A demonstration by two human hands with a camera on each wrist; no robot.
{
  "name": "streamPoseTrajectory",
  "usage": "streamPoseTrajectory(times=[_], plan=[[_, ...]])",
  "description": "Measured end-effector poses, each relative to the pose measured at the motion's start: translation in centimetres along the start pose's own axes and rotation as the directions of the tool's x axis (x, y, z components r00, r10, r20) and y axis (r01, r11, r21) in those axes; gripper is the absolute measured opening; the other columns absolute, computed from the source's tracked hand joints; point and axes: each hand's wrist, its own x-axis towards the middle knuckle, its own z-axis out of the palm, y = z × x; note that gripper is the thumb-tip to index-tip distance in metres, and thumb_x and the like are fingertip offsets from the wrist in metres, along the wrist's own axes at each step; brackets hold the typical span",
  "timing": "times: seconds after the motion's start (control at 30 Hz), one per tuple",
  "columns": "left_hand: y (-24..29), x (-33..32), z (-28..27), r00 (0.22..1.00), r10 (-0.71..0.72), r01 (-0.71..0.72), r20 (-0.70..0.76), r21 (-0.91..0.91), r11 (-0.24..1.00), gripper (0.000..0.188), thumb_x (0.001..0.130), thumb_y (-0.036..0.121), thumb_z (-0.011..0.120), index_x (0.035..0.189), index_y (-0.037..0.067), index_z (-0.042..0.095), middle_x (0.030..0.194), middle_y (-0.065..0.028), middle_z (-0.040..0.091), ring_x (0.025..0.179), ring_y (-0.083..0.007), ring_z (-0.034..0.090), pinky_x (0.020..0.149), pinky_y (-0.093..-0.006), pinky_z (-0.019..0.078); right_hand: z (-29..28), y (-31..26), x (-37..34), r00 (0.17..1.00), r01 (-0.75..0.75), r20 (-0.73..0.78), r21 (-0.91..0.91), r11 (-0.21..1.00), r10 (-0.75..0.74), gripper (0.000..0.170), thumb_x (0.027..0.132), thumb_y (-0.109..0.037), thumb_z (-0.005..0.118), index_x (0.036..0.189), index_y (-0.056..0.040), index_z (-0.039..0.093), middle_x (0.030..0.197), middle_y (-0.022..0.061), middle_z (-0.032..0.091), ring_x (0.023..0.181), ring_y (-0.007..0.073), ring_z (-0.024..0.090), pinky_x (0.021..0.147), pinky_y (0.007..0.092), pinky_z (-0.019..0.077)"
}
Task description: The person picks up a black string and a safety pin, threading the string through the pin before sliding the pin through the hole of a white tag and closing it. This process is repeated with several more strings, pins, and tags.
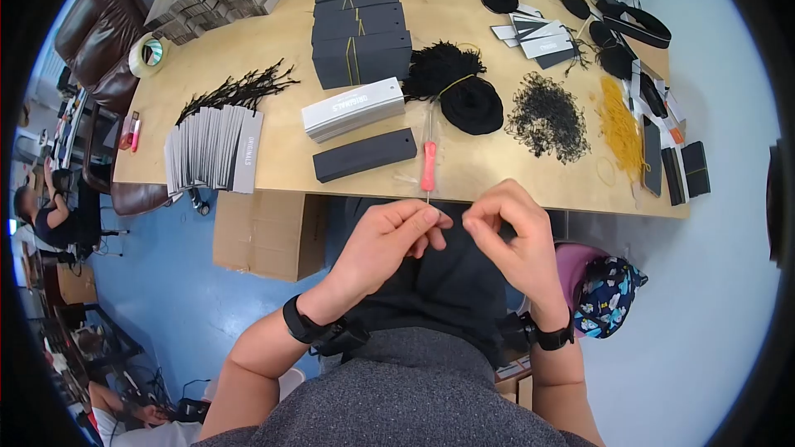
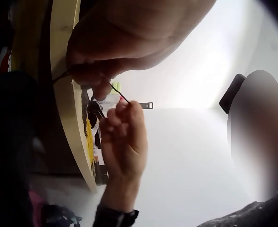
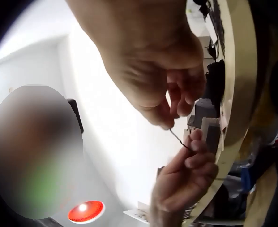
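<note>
A thin black cord is stretched between my two hands just off the table's front edge. My left hand pinches one end between thumb and fingers. At the other end, the thumb and fingertips of my right hand pinch the cord. The right wrist view shows the short span of black cord between the fingertips. Just beyond the left hand, a tool with a red handle and a thin shaft lies on the table.
On the table are a stack of white tags, dark tags, fanned tags with black strings, black cord bundles, small black loops and yellow bands. A cardboard box stands below.
</note>
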Motion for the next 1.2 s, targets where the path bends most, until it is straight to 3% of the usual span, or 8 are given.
streamPoseTrajectory(times=[0.13, 0.4, 0.73, 0.8, 1.03, 1.1, 1.13, 1.2], plan=[[-0.1, 0.3, -0.4, 0.996, 0.020, -0.027, -0.087, -0.082, 0.996, 0.031, 0.106, 0.021, 0.050, 0.111, -0.004, 0.068, 0.098, -0.0110, 0.073, 0.082, -0.0125, 0.065, 0.077, -0.0271, 0.0525, -0.3, -1.9, -0.8, 0.965, -0.061, 0.262, 0.238, 0.969, -0.004, 0.013, 0.082, 0.004, 0.074, 0.094, -0.0005, 0.072, 0.092, 0.0070, 0.062, 0.074, 0.0110, 0.060, 0.065, 0.0241, 0.0488], [0.1, 0.4, 1.0, 0.990, 0.140, -0.142, -0.025, -0.112, 0.983, 0.030, 0.104, 0.019, 0.054, 0.103, -0.005, 0.071, 0.080, -0.0014, 0.066, 0.073, -0.0073, 0.057, 0.072, -0.0239, 0.0486, 2.0, -0.5, 0.1, 0.989, 0.025, -0.147, -0.040, 0.999, -0.030, 0.015, 0.081, 0.002, 0.077, 0.094, -0.0014, 0.072, 0.088, 0.0055, 0.059, 0.070, 0.0119, 0.061, 0.063, 0.0249, 0.0498], [1.0, 0.0, 0.4, 1.000, 0.009, -0.004, -0.021, 0.222, 0.975, 0.026, 0.102, 0.018, 0.060, 0.108, -0.004, 0.071, 0.081, 0.0006, 0.064, 0.076, -0.0061, 0.055, 0.070, -0.0229, 0.0460, 2.0, 0.3, -0.1, 0.995, -0.088, -0.039, 0.036, 0.995, 0.090, 0.013, 0.081, -0.002, 0.077, 0.090, -0.0008, 0.069, 0.085, 0.0037, 0.059, 0.067, 0.0101, 0.054, 0.062, 0.0241, 0.0455], [0.9, 0.1, 1.3, 0.992, 0.079, -0.079, -0.097, 0.004, 0.997, 0.022, 0.100, 0.016, 0.063, 0.103, -0.004, 0.072, 0.081, 0.0010, 0.065, 0.075, -0.0061, 0.057, 0.071, -0.0229, 0.0475, 2.0, 0.7, -0.3, 0.984, -0.175, -0.024, 0.088, 0.981, 0.178, 0.011, 0.083, -0.004, 0.077, 0.089, -0.0015, 0.068, 0.085, 0.0022, 0.058, 0.070, 0.0080, 0.056, 0.063, 0.0229, 0.0452], [0.1, 0.1, 0.8, 0.991, 0.120, -0.105, -0.064, 0.200, 0.974, 0.012, 0.093, 0.009, 0.070, 0.098, -0.003, 0.072, 0.090, -0.0030, 0.071, 0.083, -0.0059, 0.062, 0.075, -0.0218, 0.0493, 1.4, 1.6, -1.2, 0.913, -0.372, 0.045, 0.499, 0.783, 0.405, 0.010, 0.087, -0.009, 0.076, 0.090, -0.0027, 0.069, 0.082, 0.0001, 0.060, 0.073, 0.0054, 0.056, 0.064, 0.0220, 0.0443], [-0.5, 0.2, 0.8, 0.972, 0.188, -0.163, -0.138, 0.174, 0.971, 0.010, 0.093, 0.006, 0.070, 0.097, -0.003, 0.072, 0.088, -0.0024, 0.070, 0.080, -0.0062, 0.062, 0.074, -0.0219, 0.0491, 0.5, 2.7, -1.0, 0.933, -0.315, -0.099, 0.245, 0.917, 0.347, 0.012, 0.088, -0.010, 0.075, 0.094, -0.0024, 0.069, 0.081, 0.0016, 0.061, 0.070, 0.0064, 0.056, 0.064, 0.0220, 0.0444], [-0.5, 0.2, 0.6, 0.973, 0.191, -0.168, -0.128, 0.171, 0.971, 0.010, 0.093, 0.006, 0.070, 0.097, -0.003, 0.072, 0.088, -0.0024, 0.070, 0.080, -0.0062, 0.062, 0.074, -0.0219, 0.0491, -0.8, 3.0, -0.7, 0.953, -0.225, -0.224, -0.087, 0.970, 0.201, 0.012, 0.088, -0.010, 0.073, 0.096, -0.0023, 0.069, 0.083, 0.0052, 0.061, 0.069, 0.0119, 0.060, 0.064, 0.0259, 0.0476], [-0.5, 0.2, 0.1, 0.970, 0.170, -0.161, -0.171, 0.063, 0.985, 0.009, 0.092, 0.005, 0.070, 0.097, -0.002, 0.072, 0.086, -0.0025, 0.070, 0.076, -0.0065, 0.061, 0.071, -0.0216, 0.0489, -2.8, 4.8, 0.1, 0.901, -0.279, -0.424, -0.400, 0.873, 0.093, 0.011, 0.087, -0.009, 0.071, 0.095, -0.0024, 0.069, 0.085, 0.0095, 0.061, 0.070, 0.0207, 0.064, 0.065, 0.0327, 0.0505]])
